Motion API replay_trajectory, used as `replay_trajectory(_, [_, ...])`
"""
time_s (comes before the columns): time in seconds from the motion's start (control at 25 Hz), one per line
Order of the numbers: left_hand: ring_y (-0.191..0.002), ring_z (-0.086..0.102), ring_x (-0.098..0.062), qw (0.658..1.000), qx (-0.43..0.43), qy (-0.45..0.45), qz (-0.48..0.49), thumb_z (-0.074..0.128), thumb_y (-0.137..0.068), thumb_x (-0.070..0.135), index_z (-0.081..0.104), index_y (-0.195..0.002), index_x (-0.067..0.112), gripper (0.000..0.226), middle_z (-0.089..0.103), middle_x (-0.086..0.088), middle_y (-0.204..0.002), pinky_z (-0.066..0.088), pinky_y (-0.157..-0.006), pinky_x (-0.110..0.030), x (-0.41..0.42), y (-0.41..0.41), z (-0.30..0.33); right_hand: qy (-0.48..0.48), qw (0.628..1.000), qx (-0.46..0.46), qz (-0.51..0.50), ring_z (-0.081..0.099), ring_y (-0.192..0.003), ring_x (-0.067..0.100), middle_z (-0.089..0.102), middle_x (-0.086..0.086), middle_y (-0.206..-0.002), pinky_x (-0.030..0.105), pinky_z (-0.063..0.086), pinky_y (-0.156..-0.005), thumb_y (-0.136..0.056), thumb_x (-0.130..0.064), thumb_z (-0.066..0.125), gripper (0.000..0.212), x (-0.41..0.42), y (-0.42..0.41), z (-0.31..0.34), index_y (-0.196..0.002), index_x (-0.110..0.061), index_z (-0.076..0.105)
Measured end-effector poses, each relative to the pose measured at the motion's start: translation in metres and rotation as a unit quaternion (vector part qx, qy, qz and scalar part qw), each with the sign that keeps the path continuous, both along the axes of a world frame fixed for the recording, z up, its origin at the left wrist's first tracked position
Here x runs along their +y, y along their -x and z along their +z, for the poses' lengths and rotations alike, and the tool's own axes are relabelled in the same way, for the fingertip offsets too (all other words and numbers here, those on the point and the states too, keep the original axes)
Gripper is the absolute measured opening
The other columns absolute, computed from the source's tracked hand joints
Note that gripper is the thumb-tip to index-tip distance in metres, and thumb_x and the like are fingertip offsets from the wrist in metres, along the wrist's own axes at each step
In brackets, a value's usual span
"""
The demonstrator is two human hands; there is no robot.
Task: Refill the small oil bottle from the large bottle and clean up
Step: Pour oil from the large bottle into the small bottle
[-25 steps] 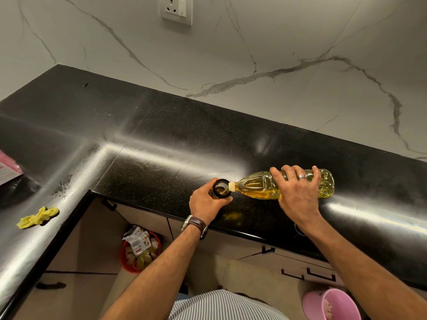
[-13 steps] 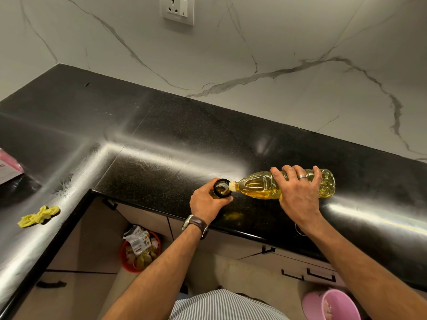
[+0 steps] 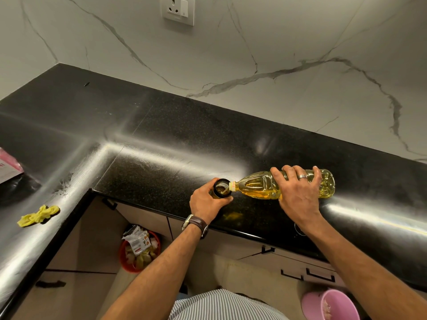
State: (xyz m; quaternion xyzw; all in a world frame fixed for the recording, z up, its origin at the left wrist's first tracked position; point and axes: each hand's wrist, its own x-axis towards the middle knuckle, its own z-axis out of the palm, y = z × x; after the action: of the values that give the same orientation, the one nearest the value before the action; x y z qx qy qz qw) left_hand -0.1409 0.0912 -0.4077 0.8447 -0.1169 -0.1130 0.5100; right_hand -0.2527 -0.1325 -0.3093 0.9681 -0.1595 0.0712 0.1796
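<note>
My right hand (image 3: 298, 195) grips the large clear plastic bottle (image 3: 256, 184) of yellow oil around its middle. The bottle lies almost level above the black countertop (image 3: 161, 139), its open neck at the mouth of the small dark bottle (image 3: 221, 187). My left hand (image 3: 208, 204) is wrapped around the small bottle, which stands near the counter's front edge. Most of its body is hidden by my fingers. A crumpled yellow cloth (image 3: 38, 215) lies on the left wing of the counter, far from both hands.
A yellowish smear (image 3: 233, 215) shows on the counter just in front of the small bottle. A pink packet (image 3: 8, 165) lies at the far left edge. On the floor below stand a red bin (image 3: 138, 252) full of wrappers and a pink bucket (image 3: 329, 304). A wall socket (image 3: 178, 9) is above.
</note>
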Motion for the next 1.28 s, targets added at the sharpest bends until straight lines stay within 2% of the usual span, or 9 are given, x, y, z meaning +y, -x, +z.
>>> replay_trajectory(0.16, [-0.108, 0.068, -0.008, 1.000, -0.003, 0.006, -0.001, 0.095, -0.067, 0.045, 0.071, -0.125, 0.037, 0.063, 0.076, 0.015, -0.109, 0.056, -0.095, -0.033, -0.0002, 0.0005, 0.0010, -0.001, 1.000, 0.002, -0.001, 0.057, -0.128, 0.036, 0.063, 0.012, -0.136, 0.072, 0.028, -0.111, -0.075, -0.014, 0.085, 0.078, 0.0002, -0.0004, 0.0002, -0.144, -0.026, 0.052])
replay_trajectory(0.44, [-0.107, 0.068, -0.008, 1.000, 0.000, 0.006, -0.003, 0.094, -0.065, 0.049, 0.070, -0.124, 0.041, 0.064, 0.076, 0.018, -0.107, 0.058, -0.095, -0.038, -0.0001, 0.0001, -0.0013, -0.001, 1.000, 0.002, 0.000, 0.057, -0.128, 0.036, 0.063, 0.012, -0.136, 0.072, 0.028, -0.111, -0.075, -0.014, 0.085, 0.077, 0.0001, -0.0004, 0.0006, -0.144, -0.026, 0.052])
replay_trajectory(0.68, [-0.106, 0.068, -0.005, 1.000, -0.001, 0.008, -0.004, 0.095, -0.066, 0.046, 0.071, -0.123, 0.040, 0.061, 0.075, 0.019, -0.106, 0.055, -0.094, -0.031, 0.0002, 0.0000, -0.0015, -0.002, 1.000, -0.001, 0.003, 0.057, -0.128, 0.037, 0.063, 0.013, -0.136, 0.072, 0.027, -0.111, -0.074, -0.014, 0.085, 0.078, -0.0006, -0.0005, -0.0006, -0.144, -0.026, 0.052])
replay_trajectory(1.28, [-0.109, 0.068, -0.005, 1.000, 0.001, -0.002, -0.005, 0.092, -0.064, 0.054, 0.069, -0.127, 0.040, 0.068, 0.076, 0.018, -0.110, 0.058, -0.097, -0.039, -0.0008, -0.0015, -0.0067, 0.000, 1.000, 0.001, 0.000, 0.057, -0.128, 0.037, 0.063, 0.013, -0.137, 0.072, 0.027, -0.111, -0.075, -0.015, 0.084, 0.077, 0.0012, -0.0004, 0.0017, -0.145, -0.026, 0.052])
